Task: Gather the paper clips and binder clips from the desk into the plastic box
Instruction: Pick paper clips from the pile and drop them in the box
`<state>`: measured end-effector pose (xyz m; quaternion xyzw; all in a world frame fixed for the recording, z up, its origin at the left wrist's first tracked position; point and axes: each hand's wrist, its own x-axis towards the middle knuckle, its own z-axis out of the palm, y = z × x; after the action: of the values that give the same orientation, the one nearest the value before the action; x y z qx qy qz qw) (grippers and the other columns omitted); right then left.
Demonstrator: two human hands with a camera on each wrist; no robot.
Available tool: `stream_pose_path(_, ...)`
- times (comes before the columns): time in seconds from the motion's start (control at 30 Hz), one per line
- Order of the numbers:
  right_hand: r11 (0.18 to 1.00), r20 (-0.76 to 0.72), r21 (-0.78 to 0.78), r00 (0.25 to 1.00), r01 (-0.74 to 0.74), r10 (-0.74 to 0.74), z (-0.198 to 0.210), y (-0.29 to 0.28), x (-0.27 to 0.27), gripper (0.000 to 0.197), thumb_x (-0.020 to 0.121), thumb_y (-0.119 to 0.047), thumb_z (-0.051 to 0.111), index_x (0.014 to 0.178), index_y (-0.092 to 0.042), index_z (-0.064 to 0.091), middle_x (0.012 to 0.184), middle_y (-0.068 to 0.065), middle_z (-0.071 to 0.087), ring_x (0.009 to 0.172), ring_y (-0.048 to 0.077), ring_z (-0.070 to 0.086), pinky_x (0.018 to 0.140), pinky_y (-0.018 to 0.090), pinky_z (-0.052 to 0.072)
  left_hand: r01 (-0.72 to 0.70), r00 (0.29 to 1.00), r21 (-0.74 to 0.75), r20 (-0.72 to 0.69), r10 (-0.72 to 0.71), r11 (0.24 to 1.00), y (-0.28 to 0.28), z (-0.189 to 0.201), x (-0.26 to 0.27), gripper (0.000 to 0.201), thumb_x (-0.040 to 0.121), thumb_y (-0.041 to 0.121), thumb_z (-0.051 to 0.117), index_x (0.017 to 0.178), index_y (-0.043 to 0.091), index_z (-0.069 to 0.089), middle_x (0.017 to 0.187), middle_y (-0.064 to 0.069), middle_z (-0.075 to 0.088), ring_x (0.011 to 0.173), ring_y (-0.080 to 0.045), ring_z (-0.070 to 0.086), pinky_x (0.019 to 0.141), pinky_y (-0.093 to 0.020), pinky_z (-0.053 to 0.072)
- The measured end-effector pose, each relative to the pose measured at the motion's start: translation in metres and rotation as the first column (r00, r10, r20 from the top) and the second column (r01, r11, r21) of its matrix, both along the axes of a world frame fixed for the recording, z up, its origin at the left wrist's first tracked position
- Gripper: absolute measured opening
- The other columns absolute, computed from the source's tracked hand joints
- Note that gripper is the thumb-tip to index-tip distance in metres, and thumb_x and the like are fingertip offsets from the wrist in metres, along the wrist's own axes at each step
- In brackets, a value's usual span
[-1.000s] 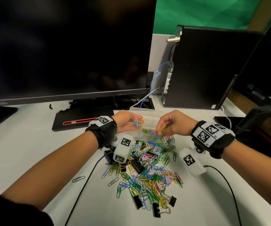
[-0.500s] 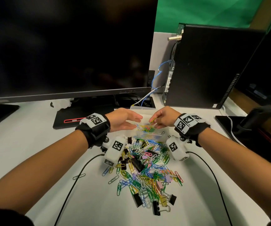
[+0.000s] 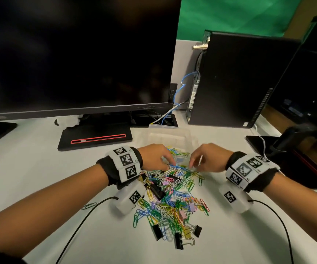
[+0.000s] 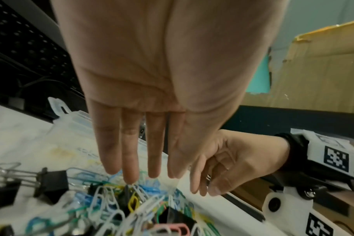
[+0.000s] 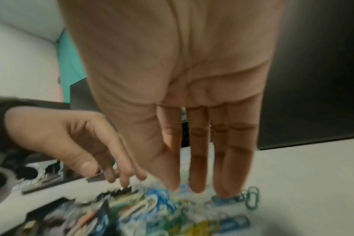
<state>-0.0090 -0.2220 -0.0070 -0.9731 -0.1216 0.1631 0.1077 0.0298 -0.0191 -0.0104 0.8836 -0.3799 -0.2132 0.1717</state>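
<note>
A heap of coloured paper clips (image 3: 171, 199) mixed with black binder clips (image 3: 156, 232) lies on the white desk. Behind it stands the clear plastic box (image 3: 170, 138), open, with several clips in its near end. My left hand (image 3: 160, 159) reaches down with straight fingers (image 4: 129, 159) to the far edge of the heap, holding nothing. My right hand (image 3: 201, 161) does the same from the right, its straight fingers (image 5: 198, 159) just above blue clips (image 5: 230, 198). The two hands are a small gap apart.
A large dark monitor (image 3: 77, 54) on a black stand (image 3: 94, 139) fills the back left. A black computer case (image 3: 239, 79) with cables stands at the back right. A lone clip (image 3: 89, 205) lies left of the heap. Black wrist cables (image 3: 81, 223) trail toward me.
Both hands have come back from over the box toward me and down onto the far edge of the heap. The clips they held a second ago are gone from their fingers.
</note>
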Motion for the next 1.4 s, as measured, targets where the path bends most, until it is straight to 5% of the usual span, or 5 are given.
stream_pose_path(0.27,0.995,-0.024,-0.098,1.000,-0.015,0.013,-0.027,0.005,-0.012,0.083,0.063,-0.045,0.080,0.135,-0.025,0.043,0.119,0.003,0.048,0.104,0.018,0.050,0.093,0.028,0.043,0.176,0.984,0.166,0.000,-0.178,0.970,0.000,-0.002,-0.017,0.029,0.089,0.019,0.059,0.117,0.017,0.067,0.136,-0.001,0.054,0.116,-0.019,0.053,0.101,-0.031,0.040)
stream_pose_path(0.7,0.986,-0.126,0.165,0.992,0.027,-0.006,-0.035,0.008,-0.018,0.025,0.077,-0.016,0.075,0.072,-0.034,0.057,0.075,-0.008,0.053,0.054,0.013,0.060,0.059,0.027,0.056,0.156,0.968,0.248,0.154,-0.198,0.956,-0.024,-0.024,-0.008,0.069,0.083,0.030,0.067,0.142,0.014,0.037,0.138,-0.012,0.046,0.127,-0.027,0.043,0.105,-0.034,0.036)
stream_pose_path(0.93,0.975,-0.132,0.205,0.990,0.080,-0.054,-0.018,0.001,-0.016,0.027,0.076,-0.004,0.072,0.070,-0.028,0.061,0.050,-0.031,0.059,0.050,0.008,0.062,0.072,0.032,0.058,0.173,0.974,0.183,0.114,-0.196,0.968,-0.031,-0.026,-0.007,0.048,0.081,0.026,0.070,0.125,0.015,0.055,0.120,-0.013,0.054,0.112,-0.027,0.050,0.080,-0.025,0.033)
stream_pose_path(1.13,0.944,-0.111,0.295,0.986,0.150,-0.122,-0.007,-0.006,-0.004,0.024,0.073,0.000,0.073,0.069,-0.023,0.064,0.055,-0.016,0.064,0.049,0.009,0.064,0.066,0.028,0.057,0.120,0.985,0.070,0.118,-0.128,0.990,-0.025,-0.028,-0.004,0.027,0.090,0.022,0.059,0.110,0.003,0.062,0.114,-0.015,0.063,0.109,-0.027,0.056,0.087,-0.029,0.041)
stream_pose_path(1.4,0.837,-0.061,0.504,0.976,0.210,-0.209,0.006,-0.006,0.026,0.025,0.074,0.011,0.067,0.069,-0.014,0.065,0.071,0.002,0.058,0.049,0.011,0.062,0.054,0.020,0.056,-0.270,0.901,-0.290,-0.413,0.135,0.918,-0.006,-0.018,0.022,0.022,0.094,0.001,0.048,0.073,0.005,0.053,0.099,-0.018,0.060,0.061,-0.004,0.066,0.056,-0.013,0.056)
